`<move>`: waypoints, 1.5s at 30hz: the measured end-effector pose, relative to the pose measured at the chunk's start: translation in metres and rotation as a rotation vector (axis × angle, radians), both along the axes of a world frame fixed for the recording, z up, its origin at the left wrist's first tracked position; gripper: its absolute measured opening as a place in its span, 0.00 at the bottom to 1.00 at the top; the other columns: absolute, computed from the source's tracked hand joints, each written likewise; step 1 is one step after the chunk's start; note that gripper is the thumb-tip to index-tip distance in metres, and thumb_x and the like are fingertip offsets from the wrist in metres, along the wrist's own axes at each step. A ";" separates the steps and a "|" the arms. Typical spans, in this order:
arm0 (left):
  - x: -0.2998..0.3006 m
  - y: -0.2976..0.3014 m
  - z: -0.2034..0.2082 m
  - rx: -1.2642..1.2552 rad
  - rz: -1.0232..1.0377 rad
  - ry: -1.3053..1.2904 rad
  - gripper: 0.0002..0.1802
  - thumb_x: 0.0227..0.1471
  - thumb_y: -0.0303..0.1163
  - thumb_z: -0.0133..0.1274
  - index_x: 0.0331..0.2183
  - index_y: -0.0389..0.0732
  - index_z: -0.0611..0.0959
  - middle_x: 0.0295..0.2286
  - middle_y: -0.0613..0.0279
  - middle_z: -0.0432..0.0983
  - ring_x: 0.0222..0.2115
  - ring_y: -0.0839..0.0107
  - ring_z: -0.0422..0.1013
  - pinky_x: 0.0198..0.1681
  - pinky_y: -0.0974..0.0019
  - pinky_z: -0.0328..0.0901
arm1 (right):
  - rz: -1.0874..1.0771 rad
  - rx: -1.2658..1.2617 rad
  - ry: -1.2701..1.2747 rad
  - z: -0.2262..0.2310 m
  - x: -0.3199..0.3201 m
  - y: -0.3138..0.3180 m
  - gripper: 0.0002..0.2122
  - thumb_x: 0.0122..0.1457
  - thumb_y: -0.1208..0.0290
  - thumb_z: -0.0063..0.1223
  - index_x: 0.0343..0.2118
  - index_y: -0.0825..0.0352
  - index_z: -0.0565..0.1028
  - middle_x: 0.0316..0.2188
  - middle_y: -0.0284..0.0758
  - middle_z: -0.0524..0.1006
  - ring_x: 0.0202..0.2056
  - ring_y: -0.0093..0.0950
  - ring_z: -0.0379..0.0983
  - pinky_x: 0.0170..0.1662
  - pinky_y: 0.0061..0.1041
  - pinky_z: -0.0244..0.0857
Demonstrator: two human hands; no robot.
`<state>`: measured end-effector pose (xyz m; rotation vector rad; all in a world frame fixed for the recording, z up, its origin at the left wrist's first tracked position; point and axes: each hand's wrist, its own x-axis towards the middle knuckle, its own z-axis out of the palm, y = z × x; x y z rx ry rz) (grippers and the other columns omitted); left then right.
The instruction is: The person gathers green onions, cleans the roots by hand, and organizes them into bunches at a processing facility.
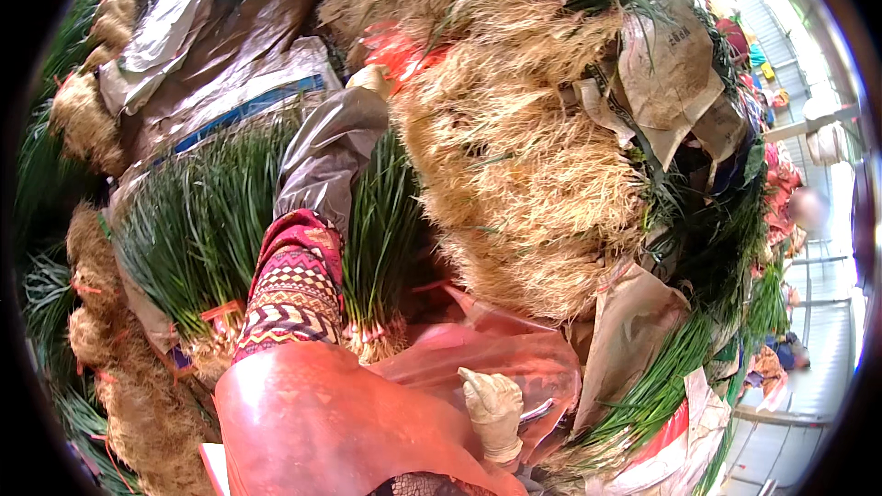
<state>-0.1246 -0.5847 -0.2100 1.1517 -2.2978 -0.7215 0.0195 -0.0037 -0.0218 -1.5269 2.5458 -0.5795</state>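
My left arm stretches far forward in a patterned sleeve and a grey plastic sleeve cover. My left hand (370, 80), in a pale glove, is at red plastic strips (400, 48) beside a big pile of pale roots (524, 156); its fingers are too small and covered to read. My right hand (493, 409), also gloved, is closed low in front of my red plastic apron (322, 413). A thin, shiny, curved metal piece (537, 411) shows beside it; its kind is unclear. Bundles of green onion plants (197, 207) stand under my left arm, their bases tied with red strips.
Brown and white sacking (230, 46) lies at the far left. More root bundles (133, 377) line the left side. Brown sacks (666, 73) and green leaves (661, 377) edge the pile on the right. Blurred people (781, 358) are farther right.
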 end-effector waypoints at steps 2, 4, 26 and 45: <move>-0.011 -0.023 -0.014 0.046 -0.048 -0.234 0.16 0.45 0.47 0.53 0.36 0.53 0.84 0.35 0.60 0.79 0.37 0.58 0.75 0.42 0.58 0.69 | 0.007 -0.005 0.004 0.002 0.000 -0.005 0.12 0.52 0.73 0.55 0.41 0.62 0.78 0.31 0.32 0.77 0.32 0.32 0.72 0.38 0.32 0.65; -0.020 -0.006 0.006 0.044 -0.082 -0.298 0.11 0.48 0.41 0.51 0.32 0.49 0.83 0.33 0.57 0.79 0.34 0.61 0.75 0.36 0.60 0.68 | -0.041 0.005 -0.004 0.002 -0.003 -0.007 0.11 0.52 0.74 0.55 0.39 0.63 0.78 0.30 0.33 0.77 0.31 0.32 0.72 0.37 0.32 0.65; 0.371 0.096 0.154 -0.115 -0.491 -0.651 0.06 0.41 0.35 0.54 0.21 0.44 0.82 0.19 0.63 0.76 0.20 0.69 0.73 0.25 0.63 0.67 | 0.025 -0.021 -0.039 -0.004 0.013 -0.014 0.11 0.57 0.72 0.49 0.42 0.64 0.77 0.34 0.35 0.78 0.33 0.31 0.72 0.39 0.30 0.65; 0.625 0.119 0.077 -0.312 0.528 -0.879 0.28 0.53 0.36 0.51 0.54 0.40 0.68 0.51 0.48 0.66 0.53 0.55 0.62 0.54 0.56 0.60 | -0.360 -0.351 -0.302 0.037 0.058 0.027 0.11 0.62 0.74 0.45 0.45 0.68 0.75 0.43 0.35 0.77 0.41 0.25 0.73 0.48 0.27 0.64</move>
